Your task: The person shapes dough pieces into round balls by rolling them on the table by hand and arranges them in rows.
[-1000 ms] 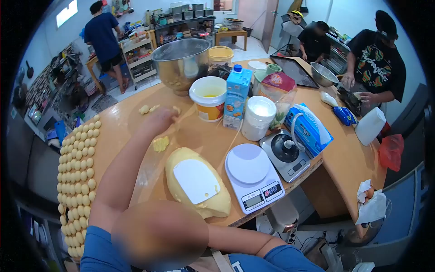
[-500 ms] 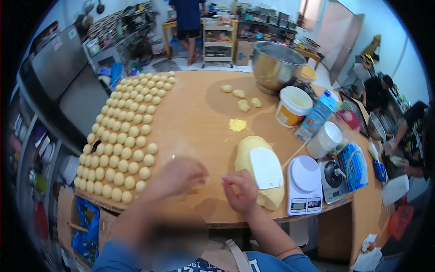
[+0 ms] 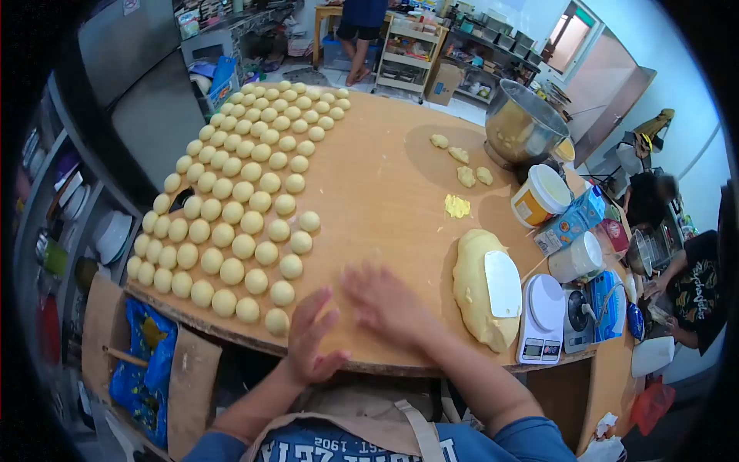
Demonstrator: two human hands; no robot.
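Observation:
My left hand point(image 3: 314, 339) is at the table's front edge, just right of the nearest dough balls. Its fingers are stretched apart and nothing shows in it. Over bare tabletop, my right hand point(image 3: 381, 302) is somewhat blurred, palm down with fingers spread, apart from the left. Rows of round, pale yellow dough balls point(image 3: 232, 271) cover the table's left side. To the right lies a large lump of dough point(image 3: 471, 286), with a white flat scraper point(image 3: 503, 285) resting on it. Beside the lump stands a white kitchen scale point(image 3: 543, 316).
Farther back are a yellow butter-like smear point(image 3: 456, 205) and several small dough scraps point(image 3: 459, 155). A steel mixing bowl point(image 3: 523, 127), a white tub point(image 3: 540, 196) and a blue carton point(image 3: 570, 222) line the right side. One person stands behind the table; others are at far right.
The view has turned, so the table's contents sit farther right. My left hand has come back toward the front edge, and my right hand has moved left beside it, its curled fingers now spread.

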